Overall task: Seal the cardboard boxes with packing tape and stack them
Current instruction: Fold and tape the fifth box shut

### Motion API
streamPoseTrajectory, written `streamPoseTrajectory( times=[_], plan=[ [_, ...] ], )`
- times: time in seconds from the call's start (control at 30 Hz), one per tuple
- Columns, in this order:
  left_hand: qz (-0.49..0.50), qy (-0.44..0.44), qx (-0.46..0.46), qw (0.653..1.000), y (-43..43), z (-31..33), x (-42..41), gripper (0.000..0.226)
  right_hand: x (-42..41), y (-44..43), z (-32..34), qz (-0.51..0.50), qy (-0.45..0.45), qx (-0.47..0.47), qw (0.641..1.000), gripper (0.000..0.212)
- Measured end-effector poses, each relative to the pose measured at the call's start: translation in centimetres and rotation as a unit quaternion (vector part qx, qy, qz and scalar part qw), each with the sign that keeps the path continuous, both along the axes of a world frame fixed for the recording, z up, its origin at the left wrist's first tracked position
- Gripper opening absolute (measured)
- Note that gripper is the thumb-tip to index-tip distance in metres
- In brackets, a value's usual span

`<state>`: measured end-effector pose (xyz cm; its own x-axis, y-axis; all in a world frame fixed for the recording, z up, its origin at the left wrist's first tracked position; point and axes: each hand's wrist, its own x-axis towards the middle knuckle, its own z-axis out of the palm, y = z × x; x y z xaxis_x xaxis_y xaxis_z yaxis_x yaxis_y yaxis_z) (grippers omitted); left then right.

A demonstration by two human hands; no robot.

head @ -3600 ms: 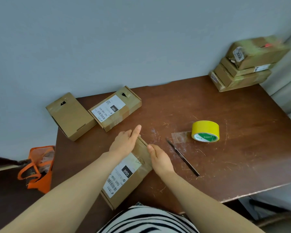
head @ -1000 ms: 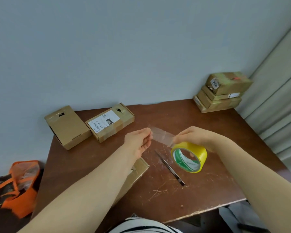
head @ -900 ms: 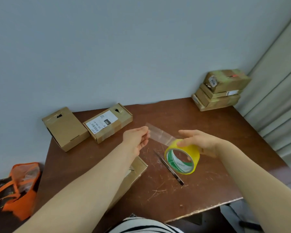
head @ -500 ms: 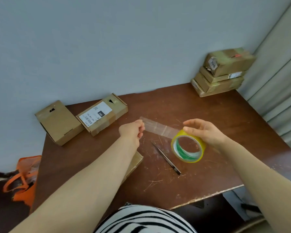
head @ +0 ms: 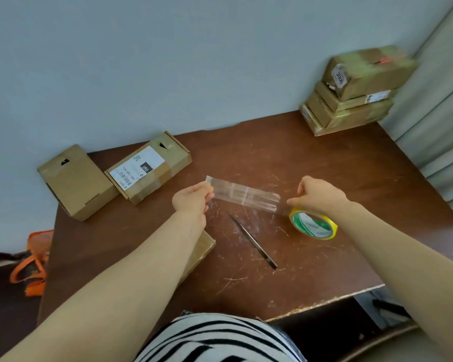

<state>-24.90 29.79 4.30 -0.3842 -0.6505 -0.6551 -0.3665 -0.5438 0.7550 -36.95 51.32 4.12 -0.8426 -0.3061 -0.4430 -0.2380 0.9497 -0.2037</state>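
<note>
**Tape strip drawn longer between both hands**

Since half a second ago the hands have moved further apart and the clear tape strip is longer. The tape roll sits lower, close over the tabletop.

Left hand: grip pinches the strip's free end. Right hand: fingers curled, grip on the roll's top rim, hold partly hidden.

The strip's long axis runs left-right, with the right end dipping toward the near edge. It hangs above the tabletop's middle. The roll is tilted, with its hole facing the camera.

The tabletop is scratched brown wood.
- Far-right corner: stack of sealed boxes.
- Far-left corner: plain box beside a labelled box.
- Near edge: another box, mostly under the left forearm.
- Centre: slim dark tool, lying diagonally.

Room: grey wall behind, curtain to the right, orange bag on the floor to the left.
</note>
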Motion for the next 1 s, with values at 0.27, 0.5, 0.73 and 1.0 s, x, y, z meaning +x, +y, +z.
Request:
streamPoseTrajectory(
  times=[0.27, 0.5, 0.73, 1.0],
  plan=[
    [0.034, -0.034, 0.027, 0.998, 0.5, -2.1, -0.1, 0.022, -0.2, -4.4, -2.9, 0.115, 0.102, 0.135, 0.979, 0.037],
    [0.042, -0.059, 0.028, 0.997, 0.5, -2.9, 0.0, 0.021, 5.9, -6.6, -2.5, 0.247, 0.114, -0.025, 0.962, 0.047],
    [0.018, -0.067, 0.029, 0.997, 0.9, -3.1, 0.3, 0.019, 10.0, -8.6, -7.2, 0.121, -0.099, -0.054, 0.986, 0.069],
    [0.010, -0.070, 0.028, 0.997, 1.2, -2.7, 0.3, 0.011, 11.2, -5.6, -6.8, 0.043, 0.055, -0.159, 0.985, 0.039]
  ],
)
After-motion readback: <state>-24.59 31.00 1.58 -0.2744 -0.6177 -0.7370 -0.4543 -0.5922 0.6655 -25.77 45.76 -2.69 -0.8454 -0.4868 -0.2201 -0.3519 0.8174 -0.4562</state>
